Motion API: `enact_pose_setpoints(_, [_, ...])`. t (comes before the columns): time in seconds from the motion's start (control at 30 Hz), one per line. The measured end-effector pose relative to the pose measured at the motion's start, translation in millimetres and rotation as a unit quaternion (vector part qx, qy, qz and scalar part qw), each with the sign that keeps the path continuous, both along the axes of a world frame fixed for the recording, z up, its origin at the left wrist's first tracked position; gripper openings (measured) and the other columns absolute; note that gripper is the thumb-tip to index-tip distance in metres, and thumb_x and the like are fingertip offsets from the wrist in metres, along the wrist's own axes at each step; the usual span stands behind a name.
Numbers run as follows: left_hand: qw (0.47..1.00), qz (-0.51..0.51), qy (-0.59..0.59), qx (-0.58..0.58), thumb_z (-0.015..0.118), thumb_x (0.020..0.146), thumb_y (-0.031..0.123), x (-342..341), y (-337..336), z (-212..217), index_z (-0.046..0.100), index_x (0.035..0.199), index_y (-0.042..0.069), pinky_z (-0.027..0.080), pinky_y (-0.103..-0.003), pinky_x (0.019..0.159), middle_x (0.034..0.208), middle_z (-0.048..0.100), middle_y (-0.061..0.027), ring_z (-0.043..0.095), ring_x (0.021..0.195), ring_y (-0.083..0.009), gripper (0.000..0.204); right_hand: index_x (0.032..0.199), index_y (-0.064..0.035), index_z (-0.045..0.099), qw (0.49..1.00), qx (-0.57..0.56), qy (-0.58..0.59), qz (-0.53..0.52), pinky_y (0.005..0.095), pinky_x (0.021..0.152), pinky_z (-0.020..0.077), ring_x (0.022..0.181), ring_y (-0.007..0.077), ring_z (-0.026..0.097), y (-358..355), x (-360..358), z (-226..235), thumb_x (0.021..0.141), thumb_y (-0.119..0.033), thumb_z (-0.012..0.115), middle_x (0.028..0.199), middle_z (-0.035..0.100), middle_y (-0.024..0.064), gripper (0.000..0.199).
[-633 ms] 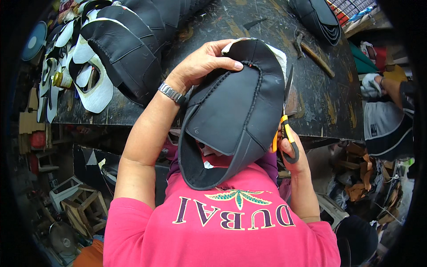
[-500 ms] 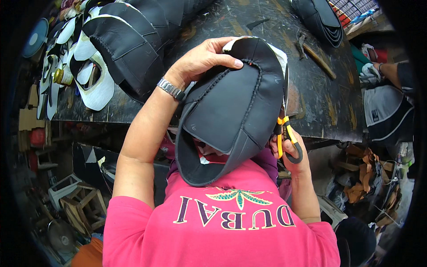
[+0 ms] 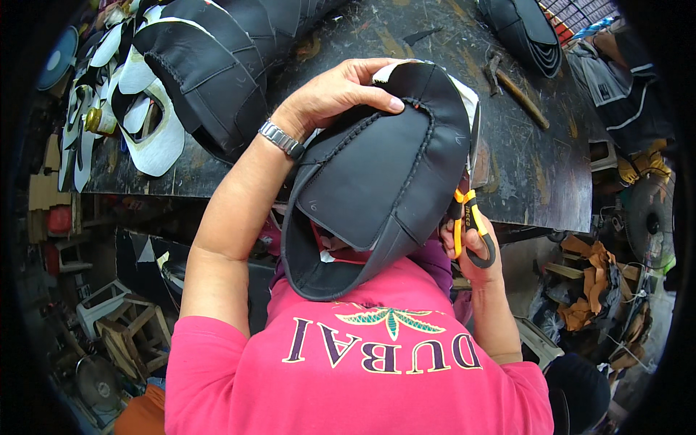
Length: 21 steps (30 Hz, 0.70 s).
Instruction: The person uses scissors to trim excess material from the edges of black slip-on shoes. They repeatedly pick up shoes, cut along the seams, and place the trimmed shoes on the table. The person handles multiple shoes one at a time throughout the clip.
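Note:
A black leather shoe upper (image 3: 362, 188) with a thick gathered seam around its toe is held in front of my chest, toe pointing away. White lining (image 3: 465, 93) sticks out along the toe's edge. My left hand (image 3: 357, 93) pinches the upper at the toe, thumb on top, fingers hidden underneath. My right hand (image 3: 478, 254) grips a pair of scissors (image 3: 473, 217) with yellow and black handles. Their blades point away from me along the upper's right edge, by the white lining; part of the blades is hidden.
A row of stacked black uppers (image 3: 206, 72) and white cut pieces (image 3: 156, 138) lies left on the dark worktable (image 3: 533, 170). A hammer (image 3: 518, 94) and more nested uppers (image 3: 523, 36) are at the right. Another person's shorts (image 3: 616, 87) show beyond the right edge. Brown scraps (image 3: 594, 279) lie below.
The upper and the scissors have shifted slightly to the right, still held. At the right edge, the other person has moved farther up the view.

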<state>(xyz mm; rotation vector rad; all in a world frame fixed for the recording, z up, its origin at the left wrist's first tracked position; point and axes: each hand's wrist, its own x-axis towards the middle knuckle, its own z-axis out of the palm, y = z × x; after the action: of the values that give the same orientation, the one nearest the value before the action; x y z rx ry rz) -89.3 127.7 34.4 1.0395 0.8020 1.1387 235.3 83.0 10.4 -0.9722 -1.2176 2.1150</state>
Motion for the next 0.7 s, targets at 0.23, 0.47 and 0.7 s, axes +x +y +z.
enact_pose_setpoints(0.23, [0.999, -0.044, 0.022, -0.013, 0.073, 0.076, -0.003, -2, -1, 7, 0.057, 0.134, 0.003, 0.050, -0.027, 0.095, 0.116, 0.068, -0.0060, 0.065, 0.101, -0.0116, 0.060, 0.111, -0.0008, 0.055, 0.997, 0.002, -0.052, 0.049, 0.0175, 0.045, 0.0385, 0.054, 0.0059, 0.049, 7, 11, 4, 0.073, -0.045, 0.084, 0.069, 0.054, 0.0018, 0.065])
enact_pose_setpoints(0.47, [0.994, -0.108, 0.015, -0.026, 0.072, 0.075, -0.006, 9, 1, 15, 0.056, 0.134, 0.002, 0.050, -0.027, 0.096, 0.118, 0.068, -0.0085, 0.065, 0.102, -0.0126, 0.062, 0.112, -0.0004, 0.053, 0.996, 0.039, -0.036, 0.068, 0.0215, 0.057, 0.0429, 0.064, 0.0093, 0.053, 23, 6, 11, 0.069, -0.057, 0.081, 0.076, 0.055, 0.0051, 0.076])
enact_pose_setpoints(0.7, [0.994, -0.107, -0.012, -0.035, 0.071, 0.073, -0.007, 8, 2, 17, 0.055, 0.135, 0.001, 0.048, -0.028, 0.099, 0.118, 0.068, -0.0085, 0.065, 0.104, -0.0141, 0.064, 0.115, -0.0009, 0.053, 0.996, 0.046, -0.042, 0.069, 0.0202, 0.058, 0.0428, 0.064, 0.0081, 0.051, 21, 10, 6, 0.067, -0.053, 0.084, 0.077, 0.054, 0.0041, 0.077])
